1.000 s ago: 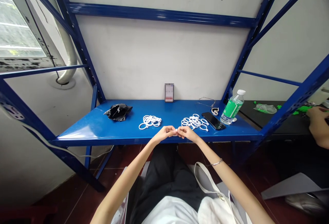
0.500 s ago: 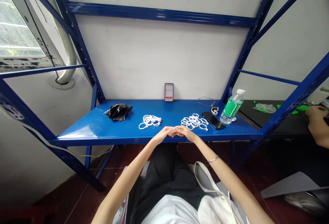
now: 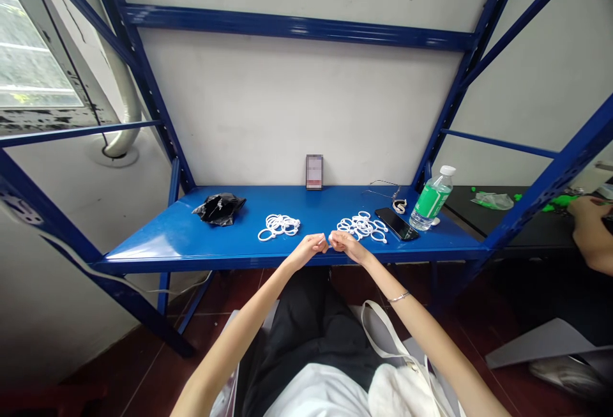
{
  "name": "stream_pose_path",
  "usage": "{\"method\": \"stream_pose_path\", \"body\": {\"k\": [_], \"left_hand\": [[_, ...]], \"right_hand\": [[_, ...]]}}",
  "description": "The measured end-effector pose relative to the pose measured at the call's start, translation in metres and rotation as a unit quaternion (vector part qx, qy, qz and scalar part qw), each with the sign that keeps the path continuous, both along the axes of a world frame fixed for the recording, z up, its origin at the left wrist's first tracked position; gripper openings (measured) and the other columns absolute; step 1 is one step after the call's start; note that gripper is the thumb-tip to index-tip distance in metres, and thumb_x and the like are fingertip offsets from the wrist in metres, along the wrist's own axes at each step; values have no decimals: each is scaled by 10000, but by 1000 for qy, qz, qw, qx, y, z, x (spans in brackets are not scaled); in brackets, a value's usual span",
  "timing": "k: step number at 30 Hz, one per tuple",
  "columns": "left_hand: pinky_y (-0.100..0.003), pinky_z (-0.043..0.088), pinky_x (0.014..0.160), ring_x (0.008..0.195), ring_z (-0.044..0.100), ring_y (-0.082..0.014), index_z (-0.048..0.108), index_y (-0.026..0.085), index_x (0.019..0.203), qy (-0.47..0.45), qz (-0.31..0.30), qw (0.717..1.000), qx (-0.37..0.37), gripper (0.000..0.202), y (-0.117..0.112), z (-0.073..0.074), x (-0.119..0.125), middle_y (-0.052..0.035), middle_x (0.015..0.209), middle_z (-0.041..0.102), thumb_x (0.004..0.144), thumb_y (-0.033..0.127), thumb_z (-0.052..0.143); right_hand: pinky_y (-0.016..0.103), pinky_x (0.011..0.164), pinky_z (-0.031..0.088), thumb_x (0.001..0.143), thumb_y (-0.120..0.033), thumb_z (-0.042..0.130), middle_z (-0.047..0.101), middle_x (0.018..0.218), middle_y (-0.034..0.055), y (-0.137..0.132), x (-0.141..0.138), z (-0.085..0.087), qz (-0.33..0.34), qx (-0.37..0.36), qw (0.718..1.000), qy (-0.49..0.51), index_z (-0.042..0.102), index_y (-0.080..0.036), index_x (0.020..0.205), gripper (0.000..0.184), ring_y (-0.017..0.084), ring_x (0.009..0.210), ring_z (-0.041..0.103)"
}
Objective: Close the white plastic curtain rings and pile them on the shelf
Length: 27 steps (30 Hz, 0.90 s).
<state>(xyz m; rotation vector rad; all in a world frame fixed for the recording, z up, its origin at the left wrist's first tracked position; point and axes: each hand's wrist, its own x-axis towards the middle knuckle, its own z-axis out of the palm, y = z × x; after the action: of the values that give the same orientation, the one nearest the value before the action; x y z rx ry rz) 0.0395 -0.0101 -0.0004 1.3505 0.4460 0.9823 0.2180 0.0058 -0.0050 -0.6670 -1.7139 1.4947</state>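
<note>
At the bottom centre of the frame, a white top (image 3: 316, 393) and black trousers (image 3: 311, 321) show, with a white bag (image 3: 400, 391) and its looped strap just right of them. A thin bracelet (image 3: 399, 297) circles the right wrist. Above the lap, the left hand (image 3: 309, 248) and the right hand (image 3: 348, 246) meet closely just below the centre, at the front edge of the blue counter (image 3: 316, 212). The fingers of both hands are curled tight around a small white piece (image 3: 330, 238), mostly hidden, its exact shape impossible to tell.

Just beyond the right hand, right of centre, lies a loose pile of white rings (image 3: 363, 226); a second ring pile (image 3: 281, 226) lies left of centre. A dark phone (image 3: 397, 223) lies flat beside the right-hand pile, and a green-labelled bottle (image 3: 431, 200) stands upright next to it. Crumpled black plastic (image 3: 219, 209) sits on the left part of the counter. At the right edge of the frame, another person's hand (image 3: 587, 222) is near green pieces (image 3: 565, 201) on a black counter (image 3: 520, 225).

Farther back, a small upright device (image 3: 315, 172) stands against the pale wall (image 3: 306, 98), beneath a blue crossbeam (image 3: 301, 26). A window (image 3: 33, 53) fills the upper left.
</note>
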Motion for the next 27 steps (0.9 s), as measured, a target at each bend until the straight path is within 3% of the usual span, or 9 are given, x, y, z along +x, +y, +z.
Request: {"method": "stream_pose_path", "body": {"k": [4, 7, 9, 11, 14, 17, 19, 22, 27], "left_hand": [[-264, 366, 666, 650, 472, -131, 509, 149, 644, 34, 20, 999, 12, 401, 4, -1, -9, 23, 582, 441, 789, 509, 608], [-253, 365, 638, 642, 477, -123, 580, 136, 721, 119, 63, 988, 79, 396, 8, 4, -19, -15, 681, 553, 830, 515, 550], [-255, 370, 629, 650, 494, -133, 617, 142, 759, 194, 126, 962, 144, 397, 11, 10, -27, -26, 705, 589, 869, 504, 494], [-272, 390, 649, 701, 528, -163, 641, 154, 777, 264, 214, 914, 222, 385, 15, 15, -35, -44, 737, 624, 897, 470, 457], [-323, 416, 706, 830, 546, -232, 662, 163, 784, 362, 346, 798, 335, 338, 23, 20, -50, -84, 758, 645, 923, 363, 428], [-366, 426, 733, 957, 516, -293, 668, 163, 782, 442, 430, 687, 385, 312, 31, 18, -64, -132, 811, 641, 923, 267, 409], [-374, 430, 736, 1001, 497, -309, 674, 162, 789, 482, 457, 637, 390, 318, 34, 16, -72, -155, 876, 631, 924, 236, 395], [-366, 429, 731, 1001, 494, -306, 680, 150, 815, 536, 459, 594, 387, 324, 37, 12, -81, -168, 929, 610, 927, 219, 384], [-343, 430, 713, 1004, 497, -302, 676, 138, 875, 570, 445, 580, 375, 286, 38, 9, -85, -158, 937, 590, 924, 253, 418]], "right_hand": [[256, 550, 349, 863, -487, 555, 506, 651, -3, -3, -1, 0, -41, 26, 999, 4, 642, -178, 791, 329, 114, 574, 412], [292, 694, 441, 860, -436, 567, 611, 807, 33, -6, 0, -2, -73, 64, 995, 1, 675, -195, 976, 288, 154, 724, 539], [317, 777, 463, 871, -409, 550, 637, 977, 54, -9, 4, -3, -91, 84, 992, -7, 660, -219, 1076, 300, 172, 838, 580], [329, 812, 474, 882, -393, 527, 615, 1130, 65, -11, 10, -4, -105, 96, 990, -19, 650, -238, 1117, 307, 181, 912, 594], [332, 792, 498, 881, -382, 522, 603, 1168, 71, -12, 22, -3, -125, 115, 984, -50, 657, -238, 1097, 293, 184, 921, 608], [325, 711, 522, 872, -379, 525, 615, 1122, 76, -11, 33, 2, -178, 152, 968, -90, 673, -225, 1035, 269, 185, 858, 619], [327, 670, 527, 881, -373, 502, 637, 1065, 78, -11, 38, 7, -239, 191, 945, -113, 676, -219, 991, 257, 199, 849, 621], [360, 706, 524, 900, -327, 453, 666, 983, 76, -11, 42, 14, -323, 271, 891, -167, 670, -216, 940, 247, 229, 902, 614], [440, 853, 458, 866, -263, 481, 673, 914, 74, -11, 45, 16, -371, 385, 784, -316, 643, -214, 838, 171, 265, 960, 572]]}}
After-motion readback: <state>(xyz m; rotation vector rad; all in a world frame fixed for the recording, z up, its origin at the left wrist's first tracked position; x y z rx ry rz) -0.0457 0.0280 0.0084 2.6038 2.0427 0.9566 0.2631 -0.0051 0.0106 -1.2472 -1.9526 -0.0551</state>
